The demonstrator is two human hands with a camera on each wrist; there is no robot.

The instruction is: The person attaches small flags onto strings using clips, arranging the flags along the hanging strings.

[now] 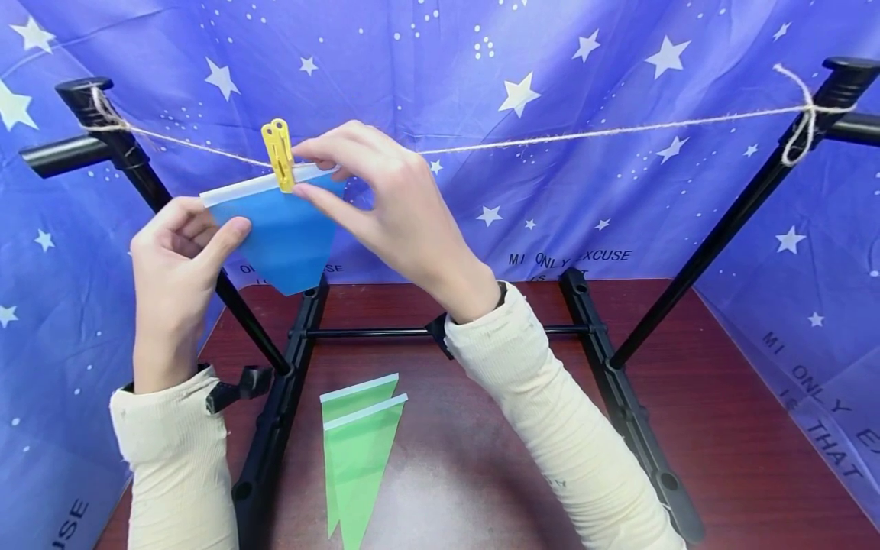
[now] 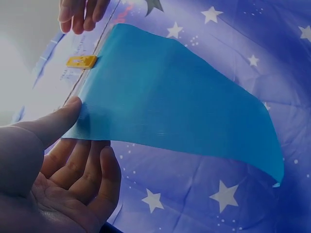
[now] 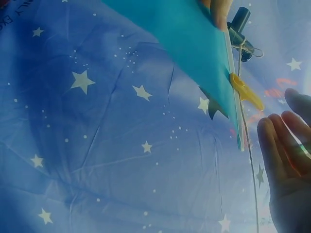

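A blue pennant with a white top strip hangs at the string, its lower tip bent away. One yellow clothespin stands upright, clipped over the strip near its middle. My left hand pinches the pennant's left upper corner, thumb in front and fingers behind, as the left wrist view shows at the blue cloth. Just right of the clothespin is my right hand, thumb and fingers spread. In the right wrist view a small gap separates this hand from the clothespin.
Two green pennants with pale strips lie overlapping on the dark red table. A black frame holds the string between its left post and right post. Behind hangs a blue star-printed curtain.
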